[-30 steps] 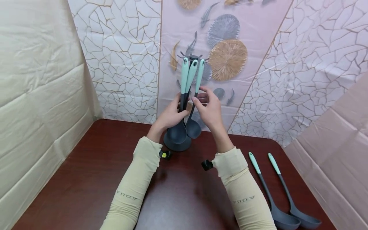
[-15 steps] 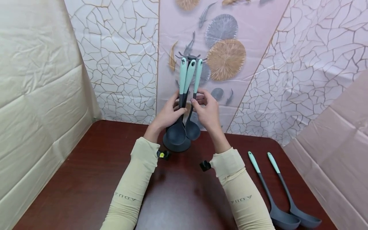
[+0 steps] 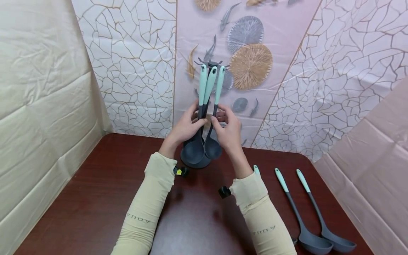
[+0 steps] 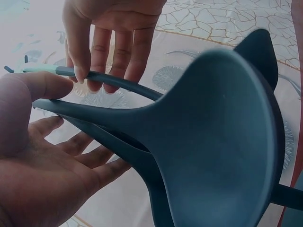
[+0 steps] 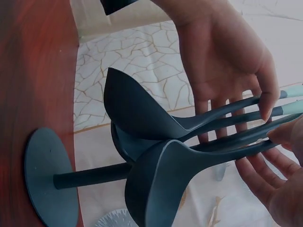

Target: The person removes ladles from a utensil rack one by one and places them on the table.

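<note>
A dark stand (image 3: pixel 195 164) with hooks at its top carries three ladles with mint handles. My left hand (image 3: pixel 184 130) grips the dark shafts of the left ladle (image 3: pixel 193 151) and the middle one (image 3: pixel 210 84), thumb in front. My right hand (image 3: pixel 228 130) pinches the shaft of the right ladle (image 3: pixel 213 148) just below its mint part. In the left wrist view, one large bowl (image 4: pixel 218 137) hides much of the others. The right wrist view shows the bowls (image 5: pixel 137 109) crowded beside the stand's post (image 5: pixel 94 176).
Two more ladles (image 3: pixel 312 241) (image 3: pixel 338 243) lie on the right side of the brown table (image 3: pixel 191 212). Another mint handle (image 3: pixel 256 170) shows beside my right sleeve, which covers most of that utensil. Patterned cloth (image 3: pixel 137 71) hangs behind the table.
My right hand has slid a little down the right ladle's shaft. The left and right bowls have shifted slightly left, and a mint handle has come into view beside my right sleeve.
</note>
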Available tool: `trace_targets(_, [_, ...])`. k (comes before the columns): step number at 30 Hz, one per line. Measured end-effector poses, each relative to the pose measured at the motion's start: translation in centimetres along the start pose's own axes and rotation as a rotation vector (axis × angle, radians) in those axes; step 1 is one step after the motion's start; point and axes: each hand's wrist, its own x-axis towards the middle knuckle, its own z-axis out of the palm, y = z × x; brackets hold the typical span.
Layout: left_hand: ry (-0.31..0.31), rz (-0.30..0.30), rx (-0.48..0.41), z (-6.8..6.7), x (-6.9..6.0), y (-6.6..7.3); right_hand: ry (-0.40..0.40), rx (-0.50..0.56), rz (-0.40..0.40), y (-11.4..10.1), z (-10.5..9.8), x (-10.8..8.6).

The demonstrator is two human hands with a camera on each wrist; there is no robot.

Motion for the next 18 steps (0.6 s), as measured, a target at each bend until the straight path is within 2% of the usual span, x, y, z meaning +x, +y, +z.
trace_targets(8, [0.024, 0.002, -0.030, 0.0, 0.0, -0.1, 0.029, -0.064, -0.014, 1.0, 0.9, -1.8])
trace_targets(18, [0.036, 0.003, -0.055, 0.1, -0.1, -0.1, 0.055, -0.024, -0.005, 0.9, 0.7, -3.5])
